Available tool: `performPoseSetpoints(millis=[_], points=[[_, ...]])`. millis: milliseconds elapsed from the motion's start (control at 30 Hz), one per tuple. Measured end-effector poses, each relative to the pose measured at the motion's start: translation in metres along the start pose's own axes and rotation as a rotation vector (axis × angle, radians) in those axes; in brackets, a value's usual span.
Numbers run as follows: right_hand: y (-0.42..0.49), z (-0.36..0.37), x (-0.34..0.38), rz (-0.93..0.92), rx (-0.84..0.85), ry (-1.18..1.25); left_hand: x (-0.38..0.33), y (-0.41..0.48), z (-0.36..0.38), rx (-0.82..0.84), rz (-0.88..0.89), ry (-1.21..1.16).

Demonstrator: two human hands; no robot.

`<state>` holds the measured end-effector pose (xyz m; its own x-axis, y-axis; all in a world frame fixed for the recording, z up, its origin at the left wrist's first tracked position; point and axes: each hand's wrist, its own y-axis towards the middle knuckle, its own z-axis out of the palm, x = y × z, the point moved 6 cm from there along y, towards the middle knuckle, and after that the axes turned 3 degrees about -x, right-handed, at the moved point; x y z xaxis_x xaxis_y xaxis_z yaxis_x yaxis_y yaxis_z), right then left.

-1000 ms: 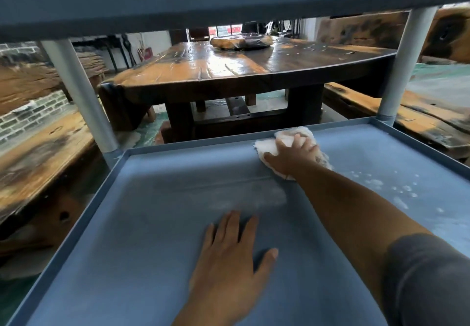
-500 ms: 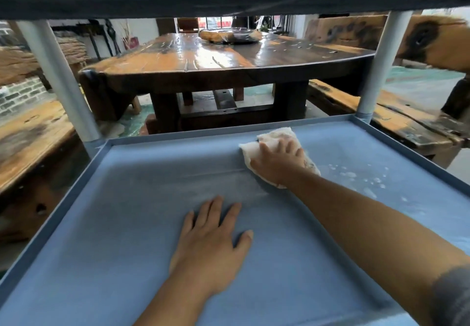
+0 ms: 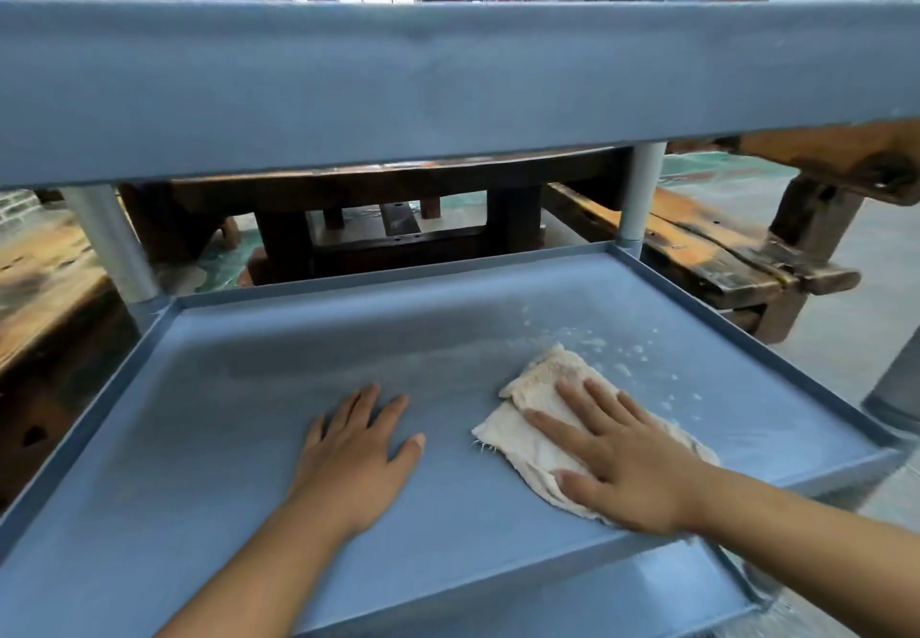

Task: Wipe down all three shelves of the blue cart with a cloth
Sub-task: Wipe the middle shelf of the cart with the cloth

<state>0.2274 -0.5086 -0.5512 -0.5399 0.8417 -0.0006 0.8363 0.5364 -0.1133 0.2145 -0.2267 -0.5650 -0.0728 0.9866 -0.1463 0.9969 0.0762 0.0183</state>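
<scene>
The blue cart's middle shelf (image 3: 249,388) fills the lower view, with the top shelf's front wall (image 3: 448,85) crossing above it. A cream cloth (image 3: 537,398) lies flat on the right half of the middle shelf. My right hand (image 3: 622,458) presses on the cloth with straight, spread fingers. My left hand (image 3: 358,453) rests flat on the shelf's middle, fingers spread, touching no cloth. White specks and wet streaks (image 3: 622,354) sit beyond the cloth toward the far right corner. A strip of the bottom shelf (image 3: 647,602) shows under the front edge.
Grey posts (image 3: 639,194) (image 3: 109,239) hold the shelves at the far corners. A dark wooden table (image 3: 398,189) stands right behind the cart. Wooden benches (image 3: 697,249) (image 3: 45,269) lie to the right and left on the floor.
My right hand has dragged the cloth from the far middle of the shelf toward me and to the right. The view rose, so the top shelf's wall now covers the table top.
</scene>
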Motion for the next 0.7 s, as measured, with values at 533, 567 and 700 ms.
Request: performPoseSetpoints(millis=[533, 567, 700], points=[[0.094, -0.013, -0.02, -0.262, -0.093, -0.012, -0.08, 0.029, 0.006, -0.171, 0.154, 0.063], [0.11, -0.014, -0.022, -0.24, -0.103, -0.023, -0.079, 0.03, 0.009, -0.152, 0.151, 0.062], [0.178, -0.023, -0.033, -0.142, -0.171, -0.044, -0.078, 0.028, 0.011, -0.133, 0.15, 0.077]])
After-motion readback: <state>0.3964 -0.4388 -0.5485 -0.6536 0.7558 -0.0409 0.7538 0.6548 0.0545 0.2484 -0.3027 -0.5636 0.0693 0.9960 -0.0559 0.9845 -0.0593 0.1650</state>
